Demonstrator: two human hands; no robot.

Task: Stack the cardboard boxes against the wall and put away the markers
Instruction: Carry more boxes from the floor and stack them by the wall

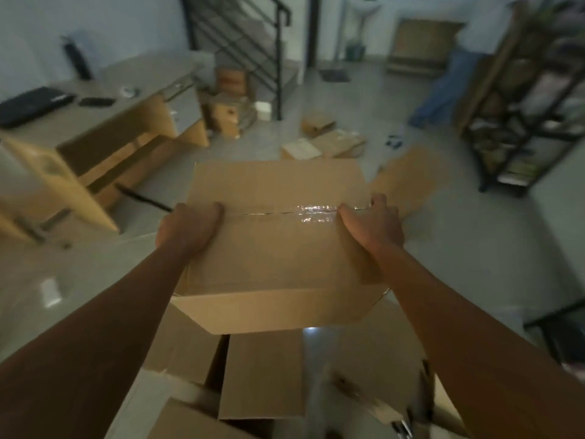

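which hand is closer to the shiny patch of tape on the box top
Right. The right hand grips the box edge with its thumb beside the glossy tape patch; the left hand holds the opposite edge, farther from it.

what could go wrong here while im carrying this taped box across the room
1. The taped box is held only by the left hand and right hand pressing its sides, so it could slip.
2. It hides the floor just ahead, where flattened cardboard and small boxes lie: likely trip hazards.
3. Open boxes sit right below, so a stumble or bump there seems possible.
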